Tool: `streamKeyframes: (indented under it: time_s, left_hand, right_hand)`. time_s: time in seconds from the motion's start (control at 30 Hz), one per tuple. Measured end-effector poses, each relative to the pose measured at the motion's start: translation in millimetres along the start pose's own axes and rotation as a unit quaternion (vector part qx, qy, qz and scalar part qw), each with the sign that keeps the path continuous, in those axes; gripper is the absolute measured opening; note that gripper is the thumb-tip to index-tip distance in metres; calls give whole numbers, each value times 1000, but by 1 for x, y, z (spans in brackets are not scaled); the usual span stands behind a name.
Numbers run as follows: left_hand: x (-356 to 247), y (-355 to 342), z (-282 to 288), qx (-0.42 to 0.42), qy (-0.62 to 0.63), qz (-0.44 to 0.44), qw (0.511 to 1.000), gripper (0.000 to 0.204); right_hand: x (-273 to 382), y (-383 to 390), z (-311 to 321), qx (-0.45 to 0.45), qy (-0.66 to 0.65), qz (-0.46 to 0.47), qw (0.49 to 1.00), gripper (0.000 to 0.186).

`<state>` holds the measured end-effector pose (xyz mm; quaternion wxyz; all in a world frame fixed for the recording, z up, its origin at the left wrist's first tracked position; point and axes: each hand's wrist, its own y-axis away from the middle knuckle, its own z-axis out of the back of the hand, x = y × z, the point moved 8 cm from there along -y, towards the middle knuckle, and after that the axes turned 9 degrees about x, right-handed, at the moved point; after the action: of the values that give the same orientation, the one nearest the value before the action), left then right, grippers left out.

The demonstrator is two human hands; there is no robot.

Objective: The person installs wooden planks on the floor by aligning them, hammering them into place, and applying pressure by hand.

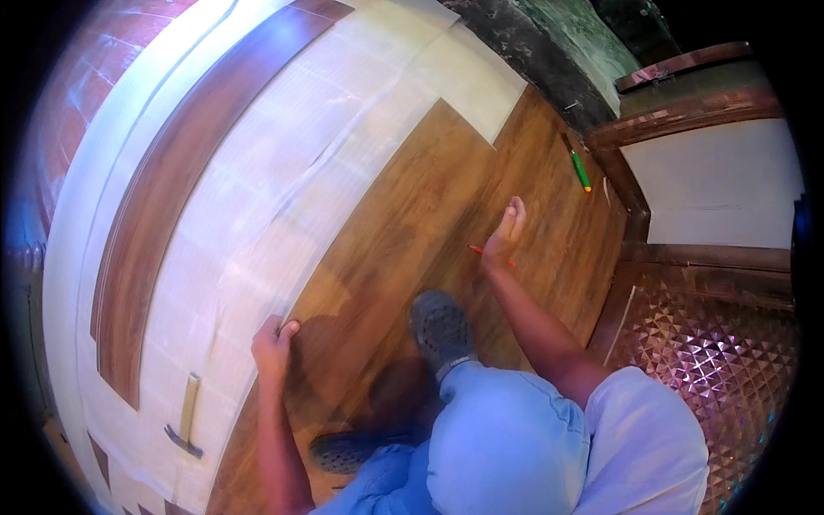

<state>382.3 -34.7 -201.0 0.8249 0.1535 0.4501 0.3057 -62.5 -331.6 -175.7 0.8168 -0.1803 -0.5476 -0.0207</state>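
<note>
Wood-look floor planks lie joined together beneath me, their long left edge bordering the white underlay. My left hand is at that edge, fingers curled and thumb on the border plank, gripping it. Over the planks to the right, my right hand is seen edge-on, fingers extended and nothing in it; whether its palm touches the floor I cannot tell. A red pencil lies by that wrist, partly hidden by it. Farther right rests a green utility knife with a yellow end.
A hammer lies on the underlay at lower left. Loose dark planks are stacked farther left. A wooden door with a pale panel and a textured shiny surface bound the right side. My shoe stands on the planks.
</note>
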Motion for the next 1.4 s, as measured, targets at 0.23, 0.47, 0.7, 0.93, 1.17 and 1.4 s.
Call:
streamKeyframes:
  time_s: [0.23,0.47,0.7,0.93,1.17,1.4]
  left_hand:
    - [-17,-18,14,-5,-49,-8,999,42]
    - [29,-6,29,-23,-18,5,1000,41]
    - [8,3,11,-63,-90,-23,994,51]
    - [-21,-40,70,-106,-39,-38,993,47]
    - [-94,-87,44,-38,-30,-75,996,63]
    - [-16,10,237,-140,-21,-32,989,38]
  right_hand:
    - [-59,-26,-95,-29,-188,-176,966,43]
    - [-52,-18,-141,117,-453,-324,823,43]
    - [44,30,-124,110,-314,-342,879,55]
    - [-27,-103,-199,208,-335,-253,883,44]
    - [-83,-206,-127,296,-260,-163,905,36]
    - [113,52,-182,576,-9,-26,817,38]
